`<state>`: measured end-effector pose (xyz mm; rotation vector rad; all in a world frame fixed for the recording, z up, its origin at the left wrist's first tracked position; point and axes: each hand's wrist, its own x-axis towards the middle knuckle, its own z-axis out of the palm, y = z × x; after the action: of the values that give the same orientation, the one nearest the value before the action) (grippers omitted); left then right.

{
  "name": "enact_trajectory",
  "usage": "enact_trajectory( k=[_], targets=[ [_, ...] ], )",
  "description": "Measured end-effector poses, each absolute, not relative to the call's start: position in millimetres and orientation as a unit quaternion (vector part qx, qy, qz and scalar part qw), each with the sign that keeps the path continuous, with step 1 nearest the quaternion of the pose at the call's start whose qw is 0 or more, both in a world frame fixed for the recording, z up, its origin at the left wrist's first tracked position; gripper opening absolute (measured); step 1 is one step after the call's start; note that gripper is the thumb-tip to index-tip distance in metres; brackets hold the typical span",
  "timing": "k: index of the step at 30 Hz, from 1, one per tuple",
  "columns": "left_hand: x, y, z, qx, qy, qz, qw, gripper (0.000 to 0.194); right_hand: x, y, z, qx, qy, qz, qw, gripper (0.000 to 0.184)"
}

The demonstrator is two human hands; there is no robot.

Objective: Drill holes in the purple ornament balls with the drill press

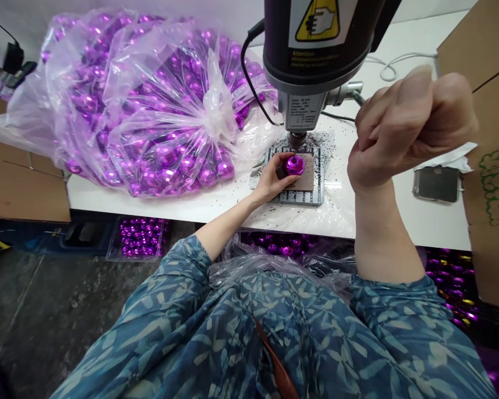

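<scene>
Pinching one purple ball with left fingers — right fingers clenched at one lever

Right hand fisted high, left lower, fingers curled

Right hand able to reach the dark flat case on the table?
Probably yes: nothing visible stands between the right hand and dark flat case, but the hand looks closed on the press lever.
</scene>
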<state>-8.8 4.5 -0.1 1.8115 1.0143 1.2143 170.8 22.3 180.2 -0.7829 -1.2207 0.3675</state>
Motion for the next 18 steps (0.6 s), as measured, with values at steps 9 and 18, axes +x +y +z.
enact_trajectory(
  k=[9, 18],
  targets=[
    [-7, 3, 3, 0.691, 0.389, 0.484, 0.37, 0.07, 172, 35, 148, -0.369, -0.566, 0.072, 0.733, 0.091],
    [-5, -1, 9, 0.683, 0.402, 0.484, 0.371, 0.068, 177, 39, 124, -0.391, -0.589, 0.091, 0.701, 0.098]
  ],
)
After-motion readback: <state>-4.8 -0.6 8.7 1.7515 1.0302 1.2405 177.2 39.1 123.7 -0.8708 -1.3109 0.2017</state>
